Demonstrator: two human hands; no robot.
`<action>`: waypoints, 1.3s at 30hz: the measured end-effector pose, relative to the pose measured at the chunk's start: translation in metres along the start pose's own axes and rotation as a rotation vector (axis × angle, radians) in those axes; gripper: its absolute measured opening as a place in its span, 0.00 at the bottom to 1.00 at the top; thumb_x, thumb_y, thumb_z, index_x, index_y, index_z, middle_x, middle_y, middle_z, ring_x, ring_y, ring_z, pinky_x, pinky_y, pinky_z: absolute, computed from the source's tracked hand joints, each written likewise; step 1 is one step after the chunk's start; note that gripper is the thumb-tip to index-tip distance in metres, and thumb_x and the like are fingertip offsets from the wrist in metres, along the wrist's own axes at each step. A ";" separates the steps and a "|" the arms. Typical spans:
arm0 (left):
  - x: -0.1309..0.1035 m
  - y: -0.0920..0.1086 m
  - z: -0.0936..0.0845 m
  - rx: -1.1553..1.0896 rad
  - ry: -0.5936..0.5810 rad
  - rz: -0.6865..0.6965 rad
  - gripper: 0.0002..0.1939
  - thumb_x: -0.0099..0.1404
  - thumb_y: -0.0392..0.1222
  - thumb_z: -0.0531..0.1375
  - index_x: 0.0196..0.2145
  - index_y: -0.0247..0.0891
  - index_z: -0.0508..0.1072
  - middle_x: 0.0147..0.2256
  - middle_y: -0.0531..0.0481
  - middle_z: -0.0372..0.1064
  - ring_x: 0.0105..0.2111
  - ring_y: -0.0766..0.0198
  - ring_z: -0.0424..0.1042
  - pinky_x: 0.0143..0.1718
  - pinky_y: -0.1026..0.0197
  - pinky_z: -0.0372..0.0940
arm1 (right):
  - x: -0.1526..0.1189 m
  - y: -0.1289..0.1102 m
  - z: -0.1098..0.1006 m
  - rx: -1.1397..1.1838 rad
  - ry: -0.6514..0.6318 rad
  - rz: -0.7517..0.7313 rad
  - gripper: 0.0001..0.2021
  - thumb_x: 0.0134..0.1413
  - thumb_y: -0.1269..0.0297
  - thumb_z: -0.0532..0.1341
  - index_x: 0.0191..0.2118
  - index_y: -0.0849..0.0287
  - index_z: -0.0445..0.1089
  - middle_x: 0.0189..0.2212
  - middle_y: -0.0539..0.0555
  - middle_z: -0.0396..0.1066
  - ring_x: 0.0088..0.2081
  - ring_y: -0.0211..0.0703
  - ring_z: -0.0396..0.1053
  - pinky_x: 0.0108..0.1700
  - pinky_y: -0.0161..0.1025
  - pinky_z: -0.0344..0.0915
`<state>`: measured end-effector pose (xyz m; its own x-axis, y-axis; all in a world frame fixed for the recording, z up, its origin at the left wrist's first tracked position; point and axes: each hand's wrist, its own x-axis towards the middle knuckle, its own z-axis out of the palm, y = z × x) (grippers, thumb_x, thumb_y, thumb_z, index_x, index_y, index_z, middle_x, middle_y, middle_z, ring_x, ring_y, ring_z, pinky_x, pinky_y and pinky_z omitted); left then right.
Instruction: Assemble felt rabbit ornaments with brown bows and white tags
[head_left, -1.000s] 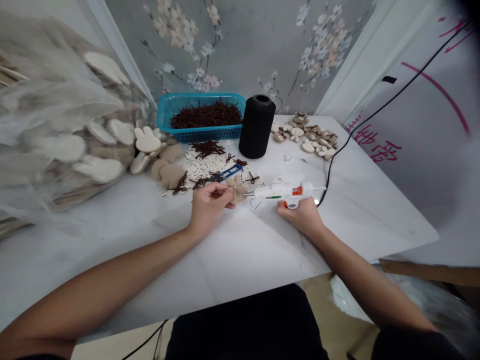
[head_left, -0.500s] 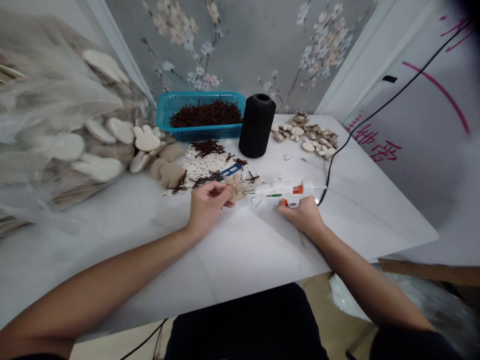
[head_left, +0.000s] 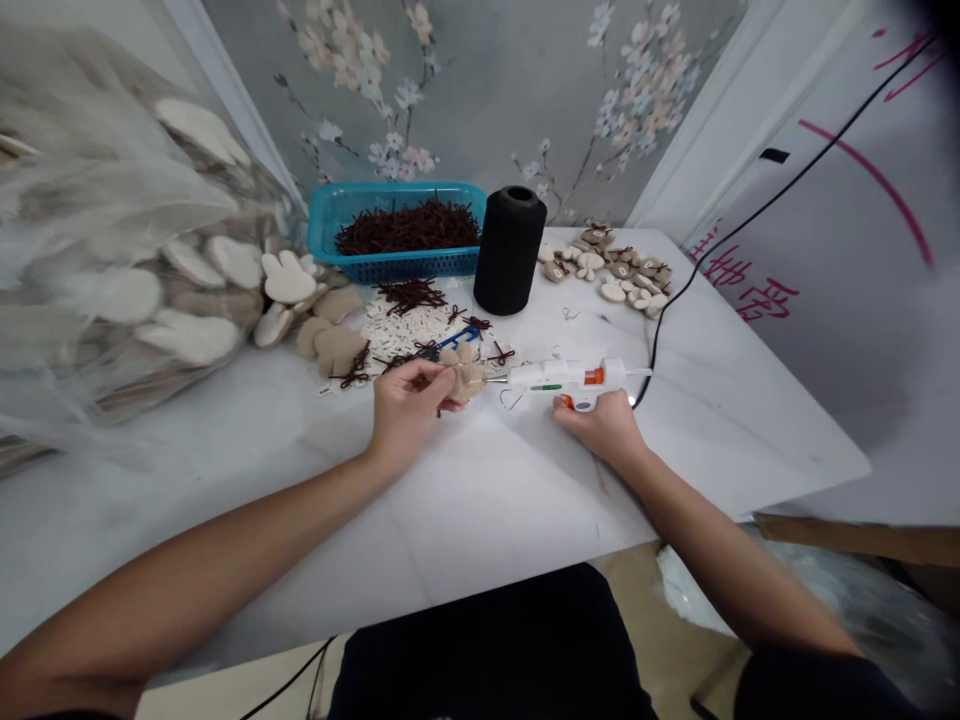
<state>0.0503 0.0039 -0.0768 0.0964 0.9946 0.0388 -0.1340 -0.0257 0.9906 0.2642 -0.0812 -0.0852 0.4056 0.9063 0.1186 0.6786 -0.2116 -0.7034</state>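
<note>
My left hand pinches a small beige rabbit-shaped piece between thumb and fingers, above the white table. My right hand is wrapped round the handle of a white glue gun with orange parts. Its metal nozzle points left, and the tip is at the right edge of the beige piece. Behind the left hand lie a blue-handled tool, dark brown bows and a spread of small white labels.
A blue basket of brown bows stands at the back beside a black thread cone. Finished-looking small rabbits lie back right. A clear bag of rabbit shapes fills the left. A black cable runs down to the glue gun.
The beige piece is turned a little and shows more of its rabbit shape beside the nozzle. The whole view has shifted slightly; both hands keep their holds.
</note>
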 end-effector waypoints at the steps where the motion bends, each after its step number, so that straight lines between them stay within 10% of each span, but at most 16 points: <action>1: 0.001 0.000 -0.001 -0.021 0.003 -0.001 0.07 0.49 0.42 0.66 0.23 0.35 0.73 0.20 0.55 0.69 0.17 0.70 0.69 0.18 0.67 0.69 | 0.001 0.001 -0.001 0.004 0.014 -0.012 0.11 0.41 0.58 0.60 0.18 0.57 0.62 0.17 0.50 0.68 0.23 0.43 0.68 0.28 0.36 0.61; 15: 0.004 0.006 -0.007 -0.070 0.039 -0.013 0.09 0.48 0.42 0.66 0.24 0.34 0.72 0.21 0.56 0.68 0.17 0.67 0.71 0.18 0.66 0.69 | 0.070 0.062 -0.029 -0.543 0.113 0.072 0.30 0.55 0.42 0.54 0.35 0.71 0.72 0.34 0.70 0.72 0.40 0.58 0.69 0.39 0.45 0.62; 21: 0.012 0.006 -0.015 -0.082 0.047 0.002 0.10 0.49 0.44 0.66 0.25 0.35 0.72 0.22 0.56 0.69 0.18 0.67 0.72 0.21 0.67 0.69 | 0.023 0.065 -0.038 -0.526 0.228 0.153 0.40 0.39 0.34 0.62 0.47 0.69 0.63 0.40 0.69 0.68 0.44 0.63 0.65 0.42 0.50 0.62; 24: 0.013 0.002 -0.016 -0.084 0.028 -0.021 0.10 0.49 0.44 0.66 0.24 0.34 0.73 0.21 0.54 0.70 0.18 0.67 0.71 0.21 0.66 0.69 | -0.016 0.062 -0.032 -0.423 0.409 -0.069 0.28 0.50 0.42 0.58 0.45 0.64 0.62 0.40 0.66 0.66 0.45 0.60 0.64 0.46 0.53 0.62; 31: 0.017 -0.002 -0.016 -0.088 0.069 -0.049 0.10 0.49 0.44 0.65 0.24 0.34 0.71 0.21 0.55 0.69 0.18 0.68 0.70 0.22 0.66 0.69 | 0.009 -0.025 0.012 -0.283 -0.337 -0.908 0.09 0.62 0.64 0.55 0.43 0.53 0.71 0.53 0.59 0.62 0.55 0.52 0.58 0.53 0.52 0.62; 39: 0.020 -0.002 -0.024 -0.085 0.136 -0.052 0.10 0.50 0.45 0.64 0.25 0.35 0.70 0.21 0.56 0.68 0.18 0.69 0.70 0.21 0.67 0.67 | 0.060 -0.053 0.045 -0.256 -0.446 -1.082 0.11 0.62 0.60 0.55 0.43 0.50 0.75 0.59 0.58 0.55 0.64 0.53 0.46 0.60 0.54 0.54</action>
<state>0.0283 0.0265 -0.0810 -0.0281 0.9990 -0.0356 -0.2160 0.0287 0.9760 0.2254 0.0007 -0.0721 -0.6647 0.6950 0.2740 0.6591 0.7183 -0.2229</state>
